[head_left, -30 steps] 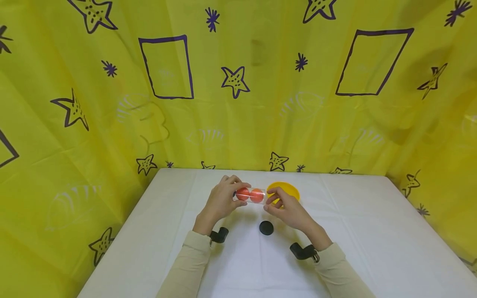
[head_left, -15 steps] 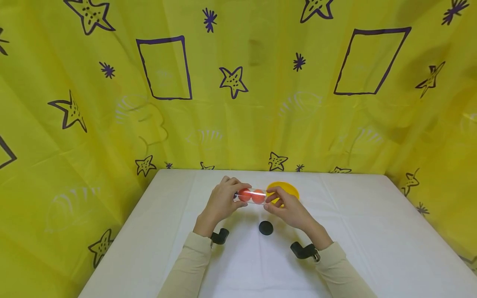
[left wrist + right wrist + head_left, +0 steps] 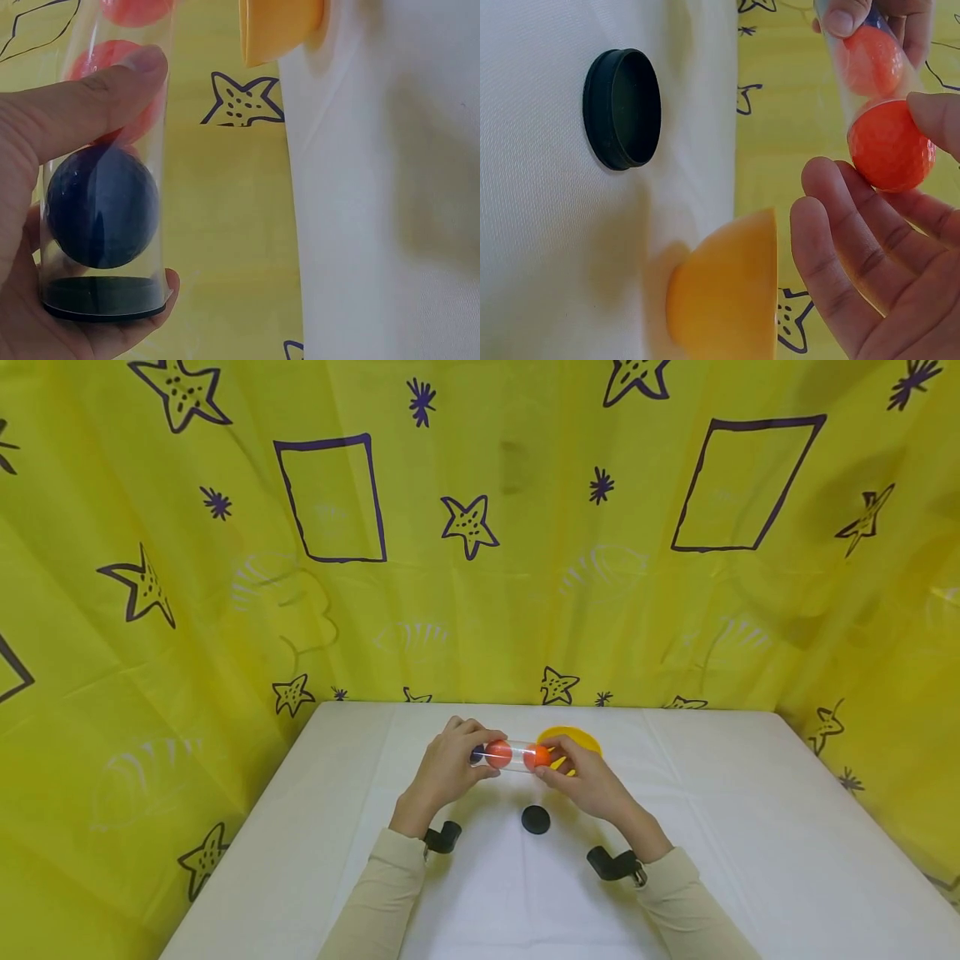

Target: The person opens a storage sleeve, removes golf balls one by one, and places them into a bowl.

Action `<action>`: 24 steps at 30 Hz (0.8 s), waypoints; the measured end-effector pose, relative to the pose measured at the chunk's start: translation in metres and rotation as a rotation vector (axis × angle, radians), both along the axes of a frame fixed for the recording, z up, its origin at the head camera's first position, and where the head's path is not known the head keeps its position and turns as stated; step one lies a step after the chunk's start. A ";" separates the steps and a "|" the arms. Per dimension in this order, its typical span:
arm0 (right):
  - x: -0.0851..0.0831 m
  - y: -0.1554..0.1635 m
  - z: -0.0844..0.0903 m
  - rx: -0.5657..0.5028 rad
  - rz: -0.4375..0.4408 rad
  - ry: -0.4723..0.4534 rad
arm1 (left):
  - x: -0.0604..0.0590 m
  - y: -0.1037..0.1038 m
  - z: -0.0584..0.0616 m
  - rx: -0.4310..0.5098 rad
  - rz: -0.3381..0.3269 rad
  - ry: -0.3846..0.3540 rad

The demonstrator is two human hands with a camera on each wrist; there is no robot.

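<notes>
Both hands meet above the middle of the desk [image 3: 712,827], the left hand [image 3: 447,766] wrapped round the closed end of a clear tube [image 3: 513,755] and the right hand [image 3: 581,777] cupped at its open end, where an orange ball [image 3: 537,757] sits at the mouth. Just behind the right hand stands a yellow bowl [image 3: 581,739], blocking any pass straight back on that side. A black cap [image 3: 536,819] lies on the desk between the two wrists, nearer the person, well below the tube. To the left and right of the hands the white desk lies bare to its edges. A yellow curtain [image 3: 480,568] closes in the back and both sides.
</notes>
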State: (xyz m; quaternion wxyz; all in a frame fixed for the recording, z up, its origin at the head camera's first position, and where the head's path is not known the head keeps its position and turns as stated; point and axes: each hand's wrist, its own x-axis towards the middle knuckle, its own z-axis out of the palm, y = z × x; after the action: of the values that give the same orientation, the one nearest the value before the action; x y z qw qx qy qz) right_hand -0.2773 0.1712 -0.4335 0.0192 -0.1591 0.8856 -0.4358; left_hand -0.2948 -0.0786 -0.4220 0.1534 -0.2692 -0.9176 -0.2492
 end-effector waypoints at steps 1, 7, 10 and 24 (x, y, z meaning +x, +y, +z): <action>0.000 0.000 0.000 0.000 -0.004 -0.002 | 0.000 0.000 0.000 -0.001 0.003 -0.003; -0.002 0.003 -0.001 0.018 -0.046 -0.005 | 0.000 -0.002 0.001 0.002 0.010 -0.005; -0.003 0.004 -0.002 0.025 -0.060 0.011 | 0.000 -0.003 0.001 0.022 0.001 0.000; -0.007 0.013 0.000 0.038 -0.130 0.071 | -0.001 -0.006 0.003 0.023 0.008 -0.017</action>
State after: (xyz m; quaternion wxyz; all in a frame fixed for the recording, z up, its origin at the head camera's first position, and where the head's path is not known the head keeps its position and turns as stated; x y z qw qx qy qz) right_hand -0.2843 0.1840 -0.4334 -0.0378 -0.1162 0.9024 -0.4132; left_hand -0.2955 -0.0842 -0.4188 0.1497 -0.2616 -0.9170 -0.2612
